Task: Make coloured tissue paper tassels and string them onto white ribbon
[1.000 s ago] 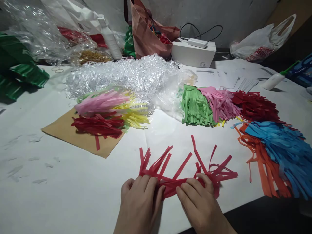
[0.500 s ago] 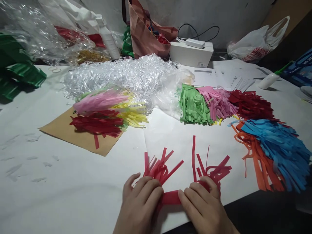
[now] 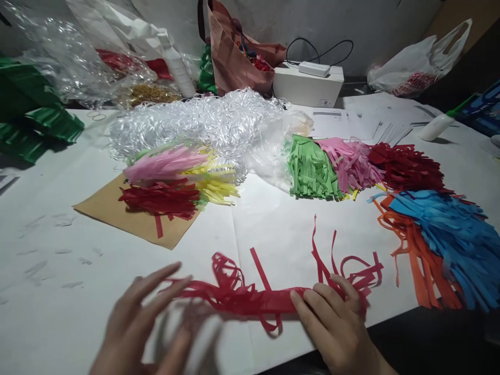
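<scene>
A red fringed paper strip [image 3: 253, 299] lies rolled along the near edge of the white table [image 3: 78, 291], its loose strips curling up at both ends. My right hand [image 3: 336, 325] presses fingers down on the strip's right end, pinching it. Blurred by motion, my left hand [image 3: 152, 325] sits at the strip's left end with fingers spread, touching the loose red strips.
Piles of fringed paper in green [image 3: 310, 169], pink [image 3: 351, 164], dark red [image 3: 406, 166], blue [image 3: 453, 229] and orange [image 3: 422, 260] lie to the right. Brown paper [image 3: 128, 221] with red, pink and yellow fringes sits left of centre. Clear plastic strands [image 3: 203, 122], bags and a white box [image 3: 308, 86] stand behind.
My left hand has slid left and opened its fingers, and the red strip now lies stretched out longer. The right hand stays on the right end.
</scene>
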A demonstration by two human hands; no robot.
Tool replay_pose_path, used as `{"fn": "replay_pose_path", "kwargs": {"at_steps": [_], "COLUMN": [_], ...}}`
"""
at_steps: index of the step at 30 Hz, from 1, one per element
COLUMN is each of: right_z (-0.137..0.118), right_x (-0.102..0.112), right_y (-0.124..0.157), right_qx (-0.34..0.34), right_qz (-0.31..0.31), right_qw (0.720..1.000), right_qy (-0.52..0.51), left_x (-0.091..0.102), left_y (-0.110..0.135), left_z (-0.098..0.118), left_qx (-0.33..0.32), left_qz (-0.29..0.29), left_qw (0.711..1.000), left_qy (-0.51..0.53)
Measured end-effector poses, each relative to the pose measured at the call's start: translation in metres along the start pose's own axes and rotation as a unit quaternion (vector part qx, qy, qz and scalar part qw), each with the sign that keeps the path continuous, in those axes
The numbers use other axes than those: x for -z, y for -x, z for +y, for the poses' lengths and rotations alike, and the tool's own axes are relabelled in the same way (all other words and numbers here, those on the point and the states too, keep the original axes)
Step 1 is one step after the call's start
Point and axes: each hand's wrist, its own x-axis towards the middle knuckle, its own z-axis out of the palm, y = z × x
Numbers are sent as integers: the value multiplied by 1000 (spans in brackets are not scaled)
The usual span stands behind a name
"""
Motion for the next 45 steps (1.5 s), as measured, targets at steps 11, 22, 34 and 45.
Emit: {"fn": "replay_pose_path", "kwargs": {"at_steps": [11,22,34,45], "right_z": [4,8,12,6], "right_x": [8,-4,5,-3], "right_y": [4,1,9,29], "right_qx": [20,32,21,-169], "right_qz": [46,-19,-23,-3], "right_qw": [999,999,999,985], "right_qy": [4,12,-22,-46], "left_x": [-62,7,-85,-62], "left_y": [-19,-5,-4,2], "left_z": [71,-40,99,71], "left_qx": [-115,-96,-215,-141], "left_qz": [-18,-67,-116,-167], "left_qw": [987,989,961,974], "left_qy": [113,-89,132,60]}}
